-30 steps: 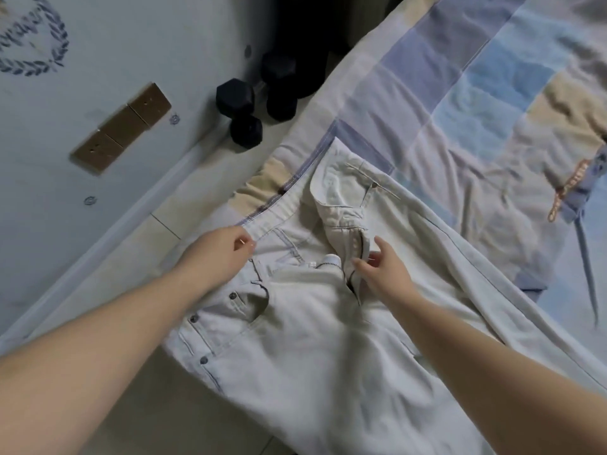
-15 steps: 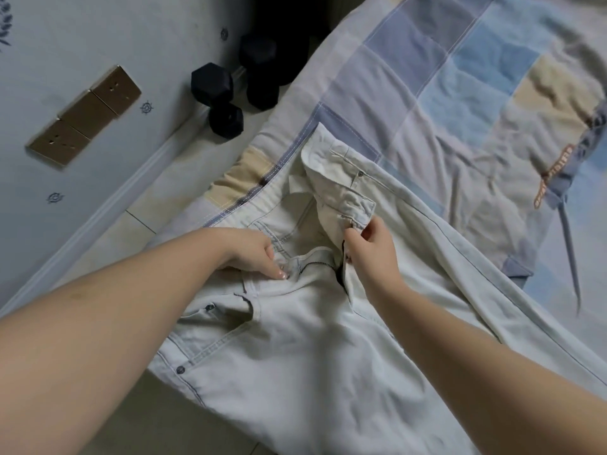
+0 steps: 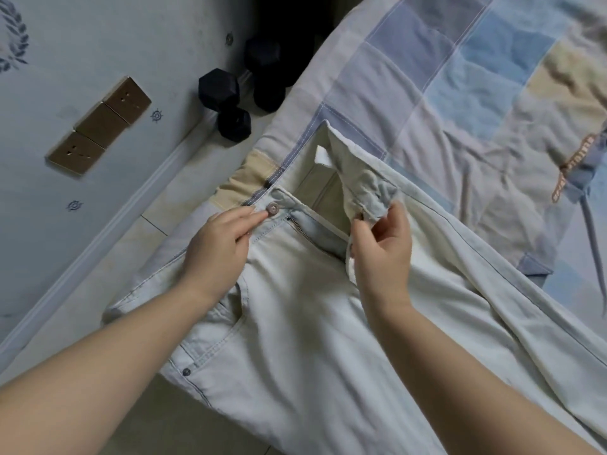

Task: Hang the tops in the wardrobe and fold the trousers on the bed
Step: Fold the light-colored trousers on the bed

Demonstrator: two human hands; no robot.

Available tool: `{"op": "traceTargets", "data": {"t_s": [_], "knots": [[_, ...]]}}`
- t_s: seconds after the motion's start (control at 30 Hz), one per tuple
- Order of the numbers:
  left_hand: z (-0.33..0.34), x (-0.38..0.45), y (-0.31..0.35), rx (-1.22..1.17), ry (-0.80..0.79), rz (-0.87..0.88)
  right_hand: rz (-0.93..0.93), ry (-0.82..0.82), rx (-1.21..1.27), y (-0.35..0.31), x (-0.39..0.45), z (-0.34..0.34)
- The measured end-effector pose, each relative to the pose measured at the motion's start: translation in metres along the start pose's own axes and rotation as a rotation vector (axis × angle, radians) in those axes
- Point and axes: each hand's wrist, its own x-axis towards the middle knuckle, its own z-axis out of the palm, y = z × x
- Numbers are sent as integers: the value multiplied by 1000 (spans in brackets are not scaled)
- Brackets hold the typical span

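The left hand (image 3: pixel 215 249) pinches the button side of the waistband, thumb and fingertips closed on the cloth just beside the metal button (image 3: pixel 272 208). The right hand (image 3: pixel 382 254) holds the opposite flap of the open fly (image 3: pixel 371 200), fingers curled round its edge and lifting it a little off the trousers. Between the two hands lies the open zip (image 3: pixel 300 229), so the flap sits to the right of the button and slightly beyond it.

The trousers (image 3: pixel 312 339) lie flat on the bed (image 3: pixel 443 93), waistband at the hands and farthest from the person, the legs running back under both forearms toward the lower right. Their left hip overhangs the bed's edge.

Closing the waist would mean bringing the right hand's flap leftward across the zip to the button; the right hand is the one that has to travel.
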Motion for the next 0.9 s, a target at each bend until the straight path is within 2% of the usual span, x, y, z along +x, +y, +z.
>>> {"op": "traceTargets", "data": {"t_s": [0.07,0.1,0.17,0.2,0.23,0.3,0.4,0.5,0.7,0.9], "knots": [[8,-1,1,123,16,-4,-34,-142,-127,6,-6,5],[11,0,1,152,-3,-35,-21,-301,-231,9,-9,6],[15,5,-4,185,-38,-154,48,-760,-517,18,-14,10],[15,8,-7,187,-34,-226,71,-921,-625,24,-16,9],[14,9,-7,173,-16,-290,103,-979,-665,28,-18,7],[11,9,-4,115,18,-348,159,-873,-607,27,-22,-3],[15,1,18,63,37,-269,245,-618,-451,24,-21,-33],[38,-6,55,-5,13,-183,303,-471,-374,23,-22,-82],[129,-35,165,-138,-207,-10,437,-191,-336,25,-45,-229],[233,-89,262,-100,-447,137,524,27,-323,32,-89,-391]]}}
